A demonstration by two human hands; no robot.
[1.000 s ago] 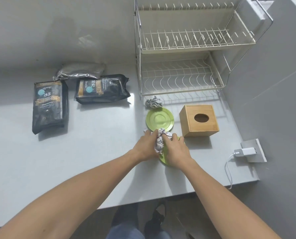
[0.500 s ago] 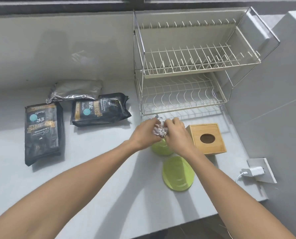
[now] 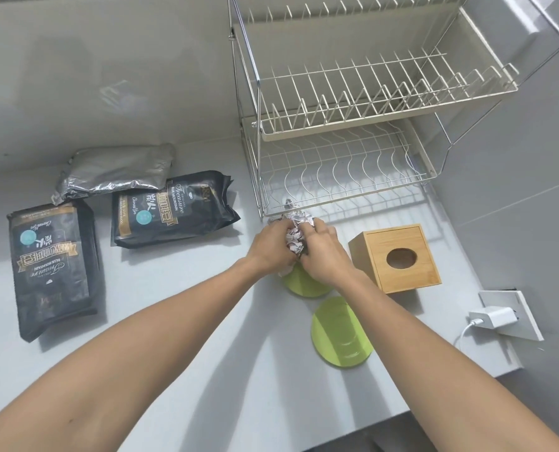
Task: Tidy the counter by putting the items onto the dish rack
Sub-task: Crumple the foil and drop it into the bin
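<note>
Both hands meet over the crumpled silver foil wad, the left hand cupped against its near-left side and the right hand curled over it from the right, fingers closed around the foil, which sits just in front of the two-tier white wire dish rack; whether this is one ball or two pressed together is hard to tell. To finish the step well, I would keep the foil gathered tight so no loose piece drops through the wires, then lift it over the front rail and set it on the lower tier, both tiers being bare. Across the pale grey counter lie two black coffee bags and a silver foil pouch, well to the left, while a square bamboo tissue box stands just right of the hands. One round green plate lies partly under the wrists, another nearer the counter edge. A white charger is plugged into a socket on the grey right wall.
</note>
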